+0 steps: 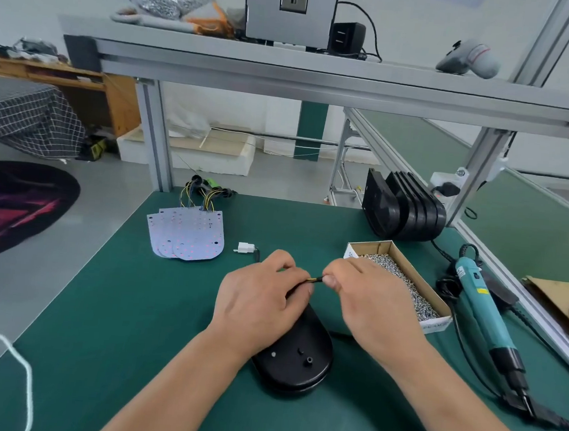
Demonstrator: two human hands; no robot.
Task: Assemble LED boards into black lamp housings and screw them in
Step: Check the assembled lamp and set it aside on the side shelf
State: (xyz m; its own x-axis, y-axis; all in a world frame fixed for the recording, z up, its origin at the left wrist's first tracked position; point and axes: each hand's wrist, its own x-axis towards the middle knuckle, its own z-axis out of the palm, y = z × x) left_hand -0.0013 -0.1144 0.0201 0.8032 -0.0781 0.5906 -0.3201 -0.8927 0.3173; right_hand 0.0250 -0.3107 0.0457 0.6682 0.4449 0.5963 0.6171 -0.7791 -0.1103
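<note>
At centre of green table (124, 304), black housing (294, 357) lies under both hands. Left hand (262, 292) curled, pinching wire (313, 279); right hand (372, 302) pinches same wire. I see LED boards (187, 234) at ten o'clock, screw box (406, 260) at two, screwdriver (484, 308) at three.

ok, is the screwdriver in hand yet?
No, the screwdriver lies on the mat beside the screw box; left hand and right hand pinch a wire.

An assembly workshop: green bench mat (124, 304), aluminium frame (322, 81), electric screwdriver (484, 312).
</note>
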